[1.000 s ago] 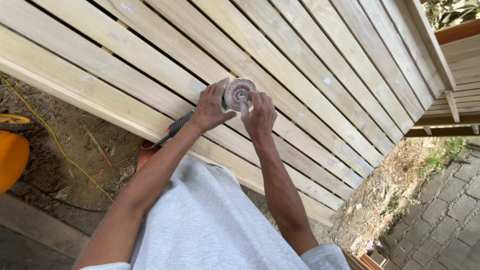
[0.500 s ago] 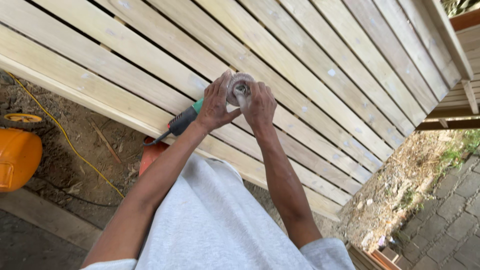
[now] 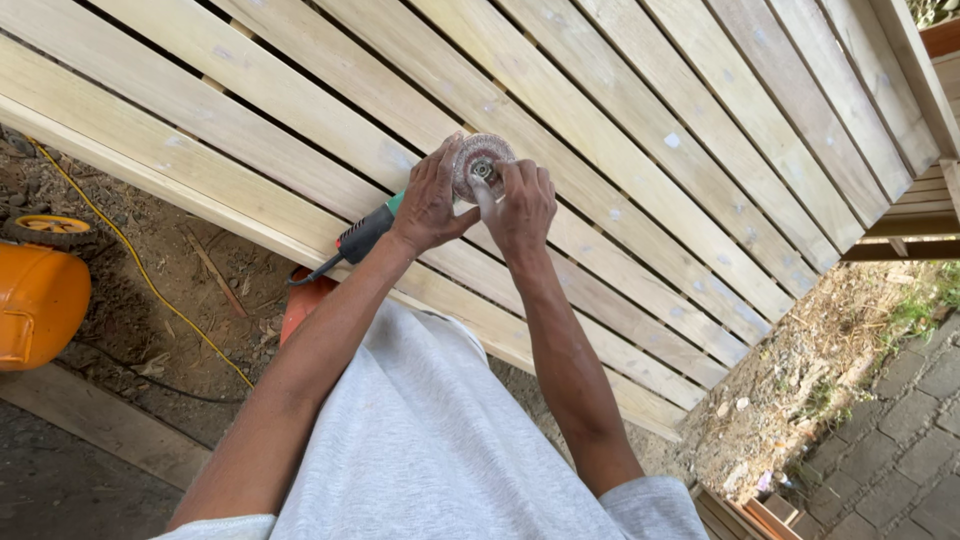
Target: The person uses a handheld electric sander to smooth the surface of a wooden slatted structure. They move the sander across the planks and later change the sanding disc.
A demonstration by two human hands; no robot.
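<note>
Above pale wooden slats (image 3: 640, 150), left hand (image 3: 430, 205) fingers wrap the grinder (image 3: 400, 215); right hand (image 3: 520, 205) fingers pinch its disc (image 3: 478, 160).

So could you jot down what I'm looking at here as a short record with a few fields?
left hand: left hand grips the angle grinder
right hand: right hand fingers on the sanding disc
surface: slatted wooden panel, pale, unpainted
ground: yellow cable and orange container on the dirt
</note>
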